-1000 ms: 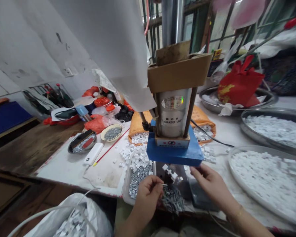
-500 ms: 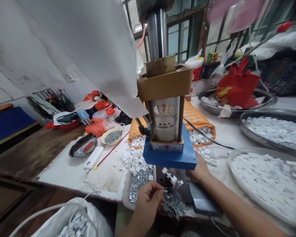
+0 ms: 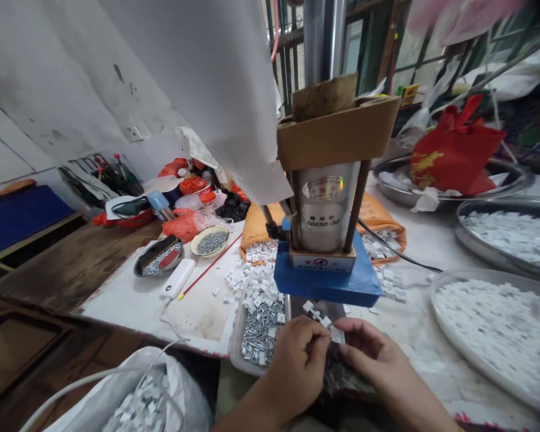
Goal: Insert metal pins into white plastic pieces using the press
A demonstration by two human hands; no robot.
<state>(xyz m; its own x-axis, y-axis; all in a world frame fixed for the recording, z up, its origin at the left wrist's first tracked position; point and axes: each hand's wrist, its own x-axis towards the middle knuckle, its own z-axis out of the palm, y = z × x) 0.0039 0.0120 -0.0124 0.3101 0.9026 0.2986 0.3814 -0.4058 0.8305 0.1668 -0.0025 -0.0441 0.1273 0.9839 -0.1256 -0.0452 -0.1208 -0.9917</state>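
My right hand [image 3: 378,354] pinches a small white plastic clip [image 3: 337,335] between thumb and fingers. My left hand [image 3: 299,360] is closed in a pinch right beside it; the small metal pin seen at its fingertips a moment earlier is now mostly hidden. Both hands are low in front of the bench press, whose blue block [image 3: 326,282] and metal cylinder [image 3: 324,207] stand above them. Several white clips sit in a row on the dark press base [image 3: 315,312]. Left of my left hand, a clear plastic tub [image 3: 236,354] holds metal pins and white clips.
An orange sack [image 3: 263,222] spills white clips behind the press. Right of it are a round tray [image 3: 436,300] and a steel basin [image 3: 465,240] of white pieces. A power bank [image 3: 179,278], red stick [image 3: 211,265] and pin bowls lie left. A white sack [image 3: 193,396] stands below.
My right hand has come back from beside the press and now holds a white clip against my left fingertips. My left hand has shifted right. The camera view has turned slightly left.
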